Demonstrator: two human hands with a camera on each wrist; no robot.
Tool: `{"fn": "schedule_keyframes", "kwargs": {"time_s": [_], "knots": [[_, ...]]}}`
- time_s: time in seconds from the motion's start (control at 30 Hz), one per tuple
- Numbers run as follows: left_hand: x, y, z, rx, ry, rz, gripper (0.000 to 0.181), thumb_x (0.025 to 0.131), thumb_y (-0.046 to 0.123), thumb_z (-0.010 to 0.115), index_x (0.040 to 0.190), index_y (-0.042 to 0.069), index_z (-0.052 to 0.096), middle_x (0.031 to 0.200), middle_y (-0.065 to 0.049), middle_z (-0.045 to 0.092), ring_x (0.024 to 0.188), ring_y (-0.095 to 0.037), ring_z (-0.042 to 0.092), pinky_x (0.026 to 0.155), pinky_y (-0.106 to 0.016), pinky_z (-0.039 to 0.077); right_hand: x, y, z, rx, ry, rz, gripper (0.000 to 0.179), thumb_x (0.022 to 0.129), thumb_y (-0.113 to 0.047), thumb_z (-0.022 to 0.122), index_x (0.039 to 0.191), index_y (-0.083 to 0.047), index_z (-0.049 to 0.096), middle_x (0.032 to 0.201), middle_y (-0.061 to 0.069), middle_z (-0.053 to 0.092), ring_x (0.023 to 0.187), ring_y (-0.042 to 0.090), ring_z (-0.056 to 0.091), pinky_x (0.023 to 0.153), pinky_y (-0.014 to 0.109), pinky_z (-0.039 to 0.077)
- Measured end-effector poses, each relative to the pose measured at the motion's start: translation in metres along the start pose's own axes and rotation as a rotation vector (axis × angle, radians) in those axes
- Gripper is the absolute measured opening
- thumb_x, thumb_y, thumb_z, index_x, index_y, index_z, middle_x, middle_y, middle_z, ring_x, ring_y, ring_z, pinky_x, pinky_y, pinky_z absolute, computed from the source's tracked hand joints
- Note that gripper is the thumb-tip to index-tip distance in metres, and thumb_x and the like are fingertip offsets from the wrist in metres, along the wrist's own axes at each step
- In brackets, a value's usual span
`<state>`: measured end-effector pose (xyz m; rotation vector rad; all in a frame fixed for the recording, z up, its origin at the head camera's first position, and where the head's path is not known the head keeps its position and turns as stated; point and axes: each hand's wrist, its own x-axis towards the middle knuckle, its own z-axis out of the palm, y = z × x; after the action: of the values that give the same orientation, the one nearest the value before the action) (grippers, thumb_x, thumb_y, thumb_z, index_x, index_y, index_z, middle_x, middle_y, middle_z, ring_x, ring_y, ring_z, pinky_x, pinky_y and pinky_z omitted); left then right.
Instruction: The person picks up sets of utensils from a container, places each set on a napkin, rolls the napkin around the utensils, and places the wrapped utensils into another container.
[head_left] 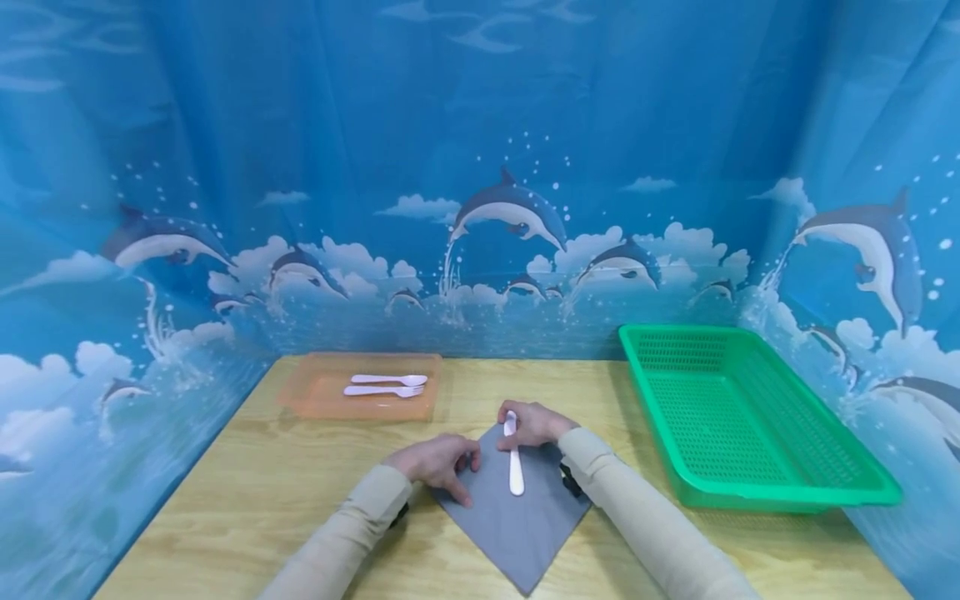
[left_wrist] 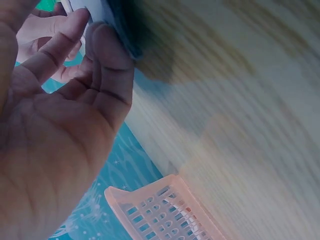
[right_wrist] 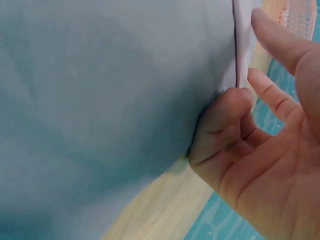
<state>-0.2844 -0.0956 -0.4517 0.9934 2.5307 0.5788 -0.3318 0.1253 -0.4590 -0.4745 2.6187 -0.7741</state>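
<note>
A grey cloth napkin [head_left: 528,525] lies on the table with one corner toward me. On it is a slim white utensil [head_left: 516,475]; whether it is a spoon or another kind I cannot tell. My right hand [head_left: 536,423] pinches the utensil's far end near the napkin's far corner. In the right wrist view, the thumb [right_wrist: 277,37] touches the utensil's side and curled fingers meet its end. My left hand [head_left: 438,462] rests at the napkin's left edge, fingers bent and thumb apart from them. Its fingertips [left_wrist: 110,47] touch the cloth edge in the left wrist view.
An orange basket [head_left: 318,392] at the back left holds a white spoon [head_left: 390,379] and a white fork [head_left: 382,391]. At the right stands a large green basket [head_left: 678,467]. A blue dolphin-print curtain [head_left: 360,167] surrounds the wooden table [head_left: 247,492].
</note>
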Motion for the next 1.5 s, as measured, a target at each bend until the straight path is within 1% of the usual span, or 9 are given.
{"fn": "schedule_keyframes", "kwargs": {"time_s": [0.23, 0.47, 0.67, 0.87, 1.03, 1.17, 1.33, 1.4, 1.5], "knots": [[0.0, -0.005, 0.001, -0.04, 0.078, 0.003, 0.026, 0.079, 0.027, 0.083, 0.086, 0.013, 0.062, 0.074, 0.004, 0.057, 0.064, -0.003, 0.048, 0.059, -0.02, 0.041, 0.0, -0.001, -0.003, 0.019, -0.024, -0.002, 0.035, 0.087, -0.036, 0.074, 0.111, -0.02, 0.055, 0.07, -0.001, 0.05, 0.052, 0.013, 0.043, 0.048, 0.025, 0.035], [-0.006, -0.011, -0.003, -0.077, 0.135, 0.015, 0.021, 0.087, 0.028, 0.076, 0.077, 0.017, 0.062, 0.066, 0.01, 0.055, 0.057, -0.001, 0.049, 0.052, -0.018, 0.043, 0.004, -0.004, -0.007, 0.011, 0.048, -0.042, 0.034, 0.088, -0.036, 0.073, 0.109, -0.016, 0.057, 0.087, 0.001, 0.056, 0.07, 0.015, 0.048, 0.06, 0.027, 0.037], [-0.013, -0.014, -0.01, -0.097, 0.155, -0.038, 0.019, 0.09, 0.027, 0.072, 0.077, 0.016, 0.062, 0.066, 0.008, 0.054, 0.058, -0.004, 0.049, 0.052, -0.021, 0.041, 0.008, -0.01, -0.007, 0.051, 0.117, -0.061, 0.023, 0.092, -0.031, 0.068, 0.104, -0.015, 0.057, 0.068, -0.002, 0.044, 0.056, 0.012, 0.04, 0.053, 0.027, 0.035], [-0.02, -0.02, -0.014, -0.065, 0.204, -0.111, 0.019, 0.092, 0.027, 0.069, 0.077, 0.016, 0.064, 0.066, 0.005, 0.057, 0.057, -0.007, 0.05, 0.051, -0.025, 0.042, 0.013, -0.025, -0.005, 0.015, 0.194, -0.135, 0.011, 0.095, -0.024, 0.064, 0.093, -0.014, 0.06, 0.069, -0.001, 0.055, 0.057, 0.011, 0.046, 0.052, 0.026, 0.038], [-0.027, -0.025, -0.016, -0.012, 0.286, -0.18, 0.025, 0.092, 0.029, 0.069, 0.073, 0.013, 0.065, 0.062, 0.001, 0.06, 0.052, -0.009, 0.051, 0.05, -0.027, 0.042, 0.018, -0.037, 0.0, -0.001, 0.218, -0.203, 0.01, 0.096, -0.021, 0.062, 0.091, -0.013, 0.062, 0.068, -0.001, 0.056, 0.054, 0.01, 0.046, 0.05, 0.025, 0.038], [-0.032, -0.027, -0.019, -0.015, 0.344, -0.245, 0.028, 0.093, 0.029, 0.068, 0.071, 0.011, 0.066, 0.06, 0.0, 0.061, 0.049, -0.011, 0.051, 0.049, -0.029, 0.042, 0.021, -0.047, 0.005, -0.002, 0.243, -0.234, 0.009, 0.097, -0.02, 0.061, 0.091, -0.014, 0.063, 0.068, -0.003, 0.055, 0.055, 0.009, 0.045, 0.05, 0.024, 0.037], [-0.039, -0.034, -0.023, -0.029, 0.457, -0.328, 0.033, 0.093, 0.029, 0.068, 0.065, 0.012, 0.06, 0.054, 0.003, 0.054, 0.047, -0.011, 0.049, 0.048, -0.028, 0.038, 0.026, -0.063, 0.013, 0.009, 0.262, -0.281, 0.008, 0.097, -0.02, 0.06, 0.093, -0.014, 0.064, 0.069, -0.003, 0.055, 0.056, 0.008, 0.046, 0.051, 0.023, 0.038], [-0.042, -0.038, -0.026, -0.027, 0.523, -0.333, 0.037, 0.092, 0.028, 0.069, 0.061, 0.013, 0.056, 0.052, 0.004, 0.05, 0.046, -0.01, 0.045, 0.047, -0.026, 0.035, 0.029, -0.07, 0.017, -0.006, 0.281, -0.309, 0.008, 0.097, -0.02, 0.061, 0.094, -0.013, 0.065, 0.073, -0.002, 0.058, 0.061, 0.009, 0.051, 0.055, 0.024, 0.042], [-0.046, -0.043, -0.033, -0.019, 0.618, -0.323, 0.041, 0.092, 0.027, 0.069, 0.058, 0.014, 0.051, 0.051, 0.005, 0.044, 0.046, -0.01, 0.04, 0.047, -0.026, 0.032, 0.034, -0.08, 0.022, -0.051, 0.31, -0.34, 0.011, 0.096, -0.02, 0.062, 0.101, -0.011, 0.066, 0.092, 0.003, 0.064, 0.083, 0.015, 0.059, 0.074, 0.029, 0.049]]}}
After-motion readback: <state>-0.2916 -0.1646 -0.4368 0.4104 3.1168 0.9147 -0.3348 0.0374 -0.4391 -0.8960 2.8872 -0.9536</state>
